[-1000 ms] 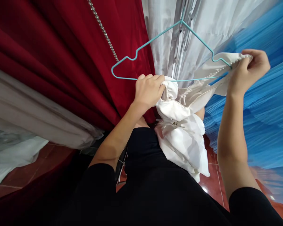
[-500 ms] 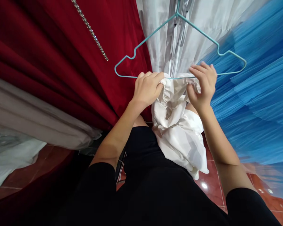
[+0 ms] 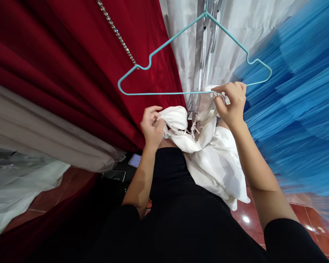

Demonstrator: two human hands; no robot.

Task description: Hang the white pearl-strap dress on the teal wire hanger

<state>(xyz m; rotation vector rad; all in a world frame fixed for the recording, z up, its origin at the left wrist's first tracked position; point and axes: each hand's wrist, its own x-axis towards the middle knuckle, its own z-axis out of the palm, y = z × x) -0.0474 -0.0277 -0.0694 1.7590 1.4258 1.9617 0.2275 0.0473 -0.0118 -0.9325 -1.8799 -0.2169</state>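
A white dress [image 3: 222,171] with pearl-beaded edging hangs in folds over my lap. My left hand [image 3: 152,126] pinches one side of its beaded edge, below the bottom bar of a light-blue hanger [image 3: 164,93] and apart from it. Up at the bar's right part, my right hand [image 3: 231,100] grips the other side of the dress's edge, thumb and fingers closed on cloth and bar together. Part of the white fabric lies behind the bar there. Above, the hanger hangs by its neck, its hook out of view.
Red fabric [image 3: 104,69] with a rhinestone strand [image 3: 117,34] hangs on the left, beside a beige drape [image 3: 44,124]. Blue tulle [image 3: 296,109] fills the right. White cloth and a metal post [image 3: 201,47] stand behind the hanger. A lit phone [image 3: 135,160] lies by my left arm.
My left hand has come off the hanger bar and moved down and left, drawing its side of the dress with it. The hanger now tilts, its left end lower. My right hand stays at the bar.
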